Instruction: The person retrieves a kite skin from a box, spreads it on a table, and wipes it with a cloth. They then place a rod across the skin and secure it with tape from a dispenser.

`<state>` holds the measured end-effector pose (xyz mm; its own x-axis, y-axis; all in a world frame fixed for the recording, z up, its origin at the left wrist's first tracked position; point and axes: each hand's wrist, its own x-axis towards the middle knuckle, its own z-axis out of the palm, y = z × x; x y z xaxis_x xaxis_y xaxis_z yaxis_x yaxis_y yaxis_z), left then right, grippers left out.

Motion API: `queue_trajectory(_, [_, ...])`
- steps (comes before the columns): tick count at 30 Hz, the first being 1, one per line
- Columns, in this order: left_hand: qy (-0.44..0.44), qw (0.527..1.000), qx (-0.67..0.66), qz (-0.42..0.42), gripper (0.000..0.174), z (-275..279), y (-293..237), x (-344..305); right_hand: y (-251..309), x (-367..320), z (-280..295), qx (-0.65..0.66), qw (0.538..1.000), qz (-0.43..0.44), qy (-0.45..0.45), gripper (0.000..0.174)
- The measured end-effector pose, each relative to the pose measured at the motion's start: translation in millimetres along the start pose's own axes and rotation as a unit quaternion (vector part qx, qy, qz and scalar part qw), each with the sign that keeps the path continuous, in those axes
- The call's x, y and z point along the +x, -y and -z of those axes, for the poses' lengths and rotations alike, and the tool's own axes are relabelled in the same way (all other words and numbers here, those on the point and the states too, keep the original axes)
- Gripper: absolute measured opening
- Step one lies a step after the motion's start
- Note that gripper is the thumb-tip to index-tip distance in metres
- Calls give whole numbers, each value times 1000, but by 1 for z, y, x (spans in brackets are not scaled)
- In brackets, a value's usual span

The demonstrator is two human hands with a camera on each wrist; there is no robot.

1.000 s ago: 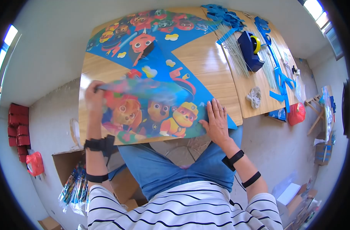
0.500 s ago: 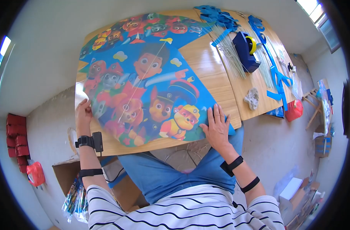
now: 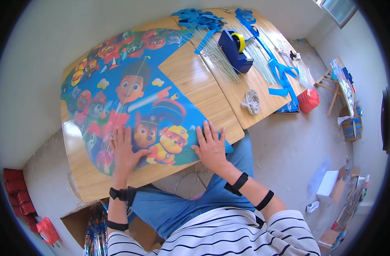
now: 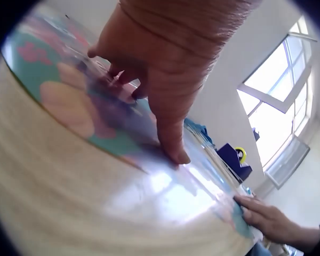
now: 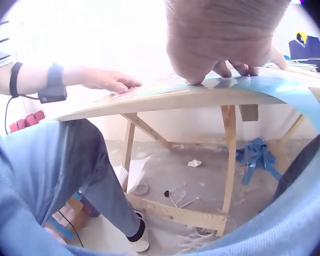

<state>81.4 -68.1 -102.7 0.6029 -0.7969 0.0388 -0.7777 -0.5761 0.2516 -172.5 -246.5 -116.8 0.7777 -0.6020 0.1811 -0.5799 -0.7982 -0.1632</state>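
A large blue kite sheet [image 3: 150, 90], printed with cartoon puppies and a boy, lies spread over the wooden table [image 3: 199, 81]. My left hand [image 3: 124, 152] rests on its lower part, fingers spread and pointing away from me. In the left wrist view the thumb of that hand [image 4: 168, 80] presses down near the sheet's edge. My right hand [image 3: 212, 147] lies with extended fingers on the lower right corner. The right wrist view shows that blue corner [image 5: 304, 101] hanging past the table edge. A thin pale line [image 3: 133, 87] crosses the print from the boy's hair downward.
At the back right are a blue tape dispenser [image 3: 235, 51] with yellow tape, thin clear rods [image 3: 216, 57], blue ribbons [image 3: 199, 19] and a pale bundle [image 3: 251, 102]. A cardboard box [image 3: 77, 222] of packaged goods stands by my left leg. Wooden legs [image 5: 229, 165] support the table.
My left hand turned over and laid out a folded part of the sheet at the left, then came in to rest on it. My right hand stayed on the right corner. The view has shifted right.
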Motion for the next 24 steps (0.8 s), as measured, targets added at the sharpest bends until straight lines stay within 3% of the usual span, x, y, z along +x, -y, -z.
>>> queue_trajectory(5, [78, 994, -11, 70, 121, 30, 20, 18, -4, -6, 7, 22, 999, 24, 5, 69])
queue_trajectory(7, [100, 992, 0, 77, 119, 38, 14, 24, -6, -6, 11, 33, 999, 37, -3, 64])
queue_trajectory(10, [108, 990, 28, 88, 120, 39, 14, 29, -49, 21, 15, 101, 993, 34, -47, 54])
queue_trajectory(14, [36, 999, -19, 14, 119, 14, 9, 22, -140, 89, 37, -44, 974, -78, -206, 32])
queue_trajectory(16, [87, 996, -27, -21, 117, 22, -39, 19, -181, 119, 45, -69, 958, -134, -245, 26])
queue_trajectory(19, [156, 987, -27, -2, 116, 20, -83, 12, -217, 144, 49, -134, 963, -184, -142, 19])
queue_trajectory(22, [183, 982, -33, 21, 115, 22, -89, 11, -240, 153, 33, -114, 974, -169, -102, 11])
queue_trajectory(24, [186, 982, -37, 24, 115, 21, -88, 10, -249, 153, 21, -115, 975, -140, -132, 9])
